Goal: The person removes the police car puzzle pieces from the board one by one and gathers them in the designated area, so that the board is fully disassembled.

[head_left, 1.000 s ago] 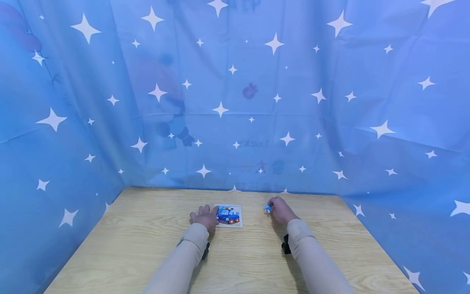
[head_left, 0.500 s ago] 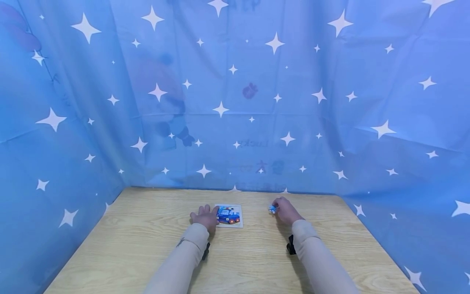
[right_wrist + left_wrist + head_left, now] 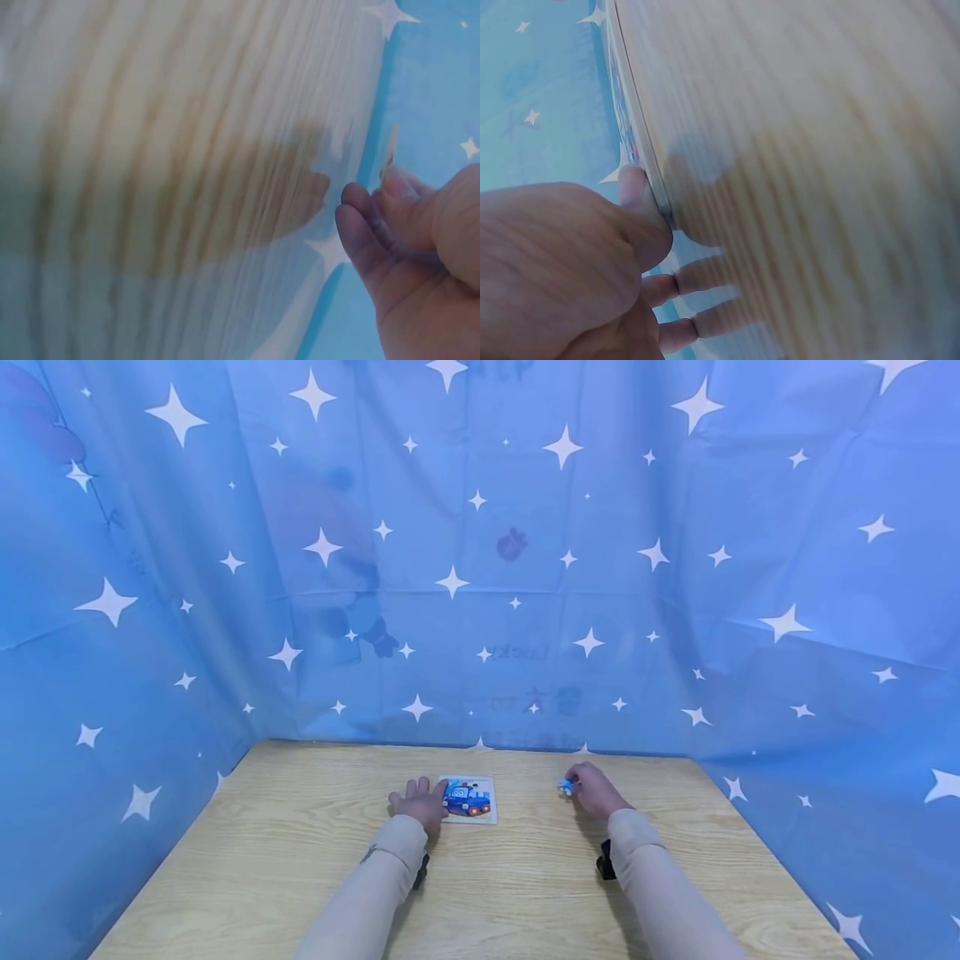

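A square picture puzzle board [image 3: 471, 802] with a blue cartoon truck and a pale border lies flat on the table. My left hand [image 3: 422, 804] rests at its left side, fingers spread, with the thumb on the board's edge; in the left wrist view the thumb touches the thin board [image 3: 641, 139], seen edge-on. To the right of the board, my right hand [image 3: 594, 791] pinches a small light-blue puzzle piece [image 3: 566, 787] just above the table. The right wrist view has this thin flat piece [image 3: 389, 154] edge-on between thumb and fingers; its printed face is hidden there.
The wooden table [image 3: 510, 893] runs back to a blue curtain [image 3: 480, 543] printed with white stars, which also hangs along both sides. Dark wrist cameras sit under the sleeves, one at the left wrist [image 3: 421, 872] and one at the right.
My right hand has moved a little to the right, away from the puzzle board, carrying the puzzle piece. The left hand and the board have stayed in place.
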A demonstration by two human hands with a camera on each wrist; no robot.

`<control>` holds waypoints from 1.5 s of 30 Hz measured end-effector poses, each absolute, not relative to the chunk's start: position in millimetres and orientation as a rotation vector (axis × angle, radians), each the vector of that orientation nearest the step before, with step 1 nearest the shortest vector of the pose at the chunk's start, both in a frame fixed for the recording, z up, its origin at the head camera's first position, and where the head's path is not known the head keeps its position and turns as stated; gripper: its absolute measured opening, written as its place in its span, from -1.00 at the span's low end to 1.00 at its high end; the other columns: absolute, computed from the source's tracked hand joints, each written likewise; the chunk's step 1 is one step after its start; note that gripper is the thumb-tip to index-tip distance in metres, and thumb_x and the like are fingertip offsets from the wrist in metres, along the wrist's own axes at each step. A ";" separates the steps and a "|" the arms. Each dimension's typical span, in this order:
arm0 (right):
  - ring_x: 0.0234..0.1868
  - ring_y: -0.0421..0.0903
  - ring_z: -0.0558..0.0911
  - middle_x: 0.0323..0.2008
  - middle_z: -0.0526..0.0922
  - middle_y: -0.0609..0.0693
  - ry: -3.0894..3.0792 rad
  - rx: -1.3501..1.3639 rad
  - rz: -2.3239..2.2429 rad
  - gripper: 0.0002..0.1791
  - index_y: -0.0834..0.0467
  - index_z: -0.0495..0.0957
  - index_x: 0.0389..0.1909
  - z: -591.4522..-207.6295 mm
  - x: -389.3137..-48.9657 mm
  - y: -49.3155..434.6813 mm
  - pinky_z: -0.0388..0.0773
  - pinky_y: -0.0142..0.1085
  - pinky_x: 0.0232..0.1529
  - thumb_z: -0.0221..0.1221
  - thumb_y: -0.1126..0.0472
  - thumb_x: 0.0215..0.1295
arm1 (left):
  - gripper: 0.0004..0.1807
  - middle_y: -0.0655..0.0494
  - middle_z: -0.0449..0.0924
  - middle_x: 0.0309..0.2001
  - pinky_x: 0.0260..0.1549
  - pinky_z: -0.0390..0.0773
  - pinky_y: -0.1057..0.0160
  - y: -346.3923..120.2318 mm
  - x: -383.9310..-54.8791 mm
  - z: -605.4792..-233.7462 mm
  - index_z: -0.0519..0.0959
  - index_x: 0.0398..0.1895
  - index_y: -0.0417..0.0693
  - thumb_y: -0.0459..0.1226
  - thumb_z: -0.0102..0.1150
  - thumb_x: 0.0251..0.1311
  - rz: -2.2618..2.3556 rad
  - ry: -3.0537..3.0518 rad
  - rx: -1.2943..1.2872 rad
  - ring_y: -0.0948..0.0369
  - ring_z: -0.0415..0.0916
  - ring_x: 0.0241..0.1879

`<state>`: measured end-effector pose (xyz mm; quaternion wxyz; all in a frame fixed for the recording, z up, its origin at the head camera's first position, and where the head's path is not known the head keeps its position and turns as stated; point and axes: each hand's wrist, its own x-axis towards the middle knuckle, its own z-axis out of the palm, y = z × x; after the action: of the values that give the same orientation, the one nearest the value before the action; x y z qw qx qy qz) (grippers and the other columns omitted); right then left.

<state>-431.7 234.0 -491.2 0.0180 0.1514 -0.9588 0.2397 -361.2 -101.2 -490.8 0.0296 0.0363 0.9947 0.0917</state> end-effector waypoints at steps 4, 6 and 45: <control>0.02 0.20 0.58 -0.08 0.54 0.21 -2.980 0.472 0.738 -0.77 0.39 0.57 -0.03 -492.4 -432.7 240.9 0.51 0.09 0.09 0.02 0.56 0.41 | -0.39 -0.07 0.35 0.08 -0.04 0.29 -0.20 -101.6 -361.6 -490.8 0.29 0.54 0.12 -0.10 0.10 0.47 0.294 3.062 0.115 -0.01 0.20 0.01; 0.02 0.19 0.58 -0.08 0.54 0.21 -2.986 0.473 0.717 -0.77 0.39 0.57 -0.03 -493.0 -434.0 244.3 0.51 0.08 0.09 0.02 0.56 0.41 | -0.39 -0.08 0.35 0.10 -0.03 0.29 -0.21 -101.6 -361.3 -490.6 0.28 0.54 0.12 -0.11 0.10 0.47 0.292 3.059 0.114 -0.01 0.20 0.03; 0.01 0.23 0.57 -0.09 0.54 0.23 -3.005 0.443 0.721 -0.76 0.40 0.57 -0.03 -496.7 -435.2 279.0 0.53 0.10 0.05 0.00 0.56 0.41 | -0.38 -0.08 0.34 0.20 0.03 0.27 -0.23 -103.0 -367.1 -493.4 0.24 0.57 0.16 -0.10 0.07 0.49 0.292 3.031 0.112 -0.03 0.21 0.11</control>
<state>-435.2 279.0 -496.7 0.0099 0.1419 -0.9625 0.2309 -367.1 -103.0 -493.4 0.0471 0.0368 0.9936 0.0956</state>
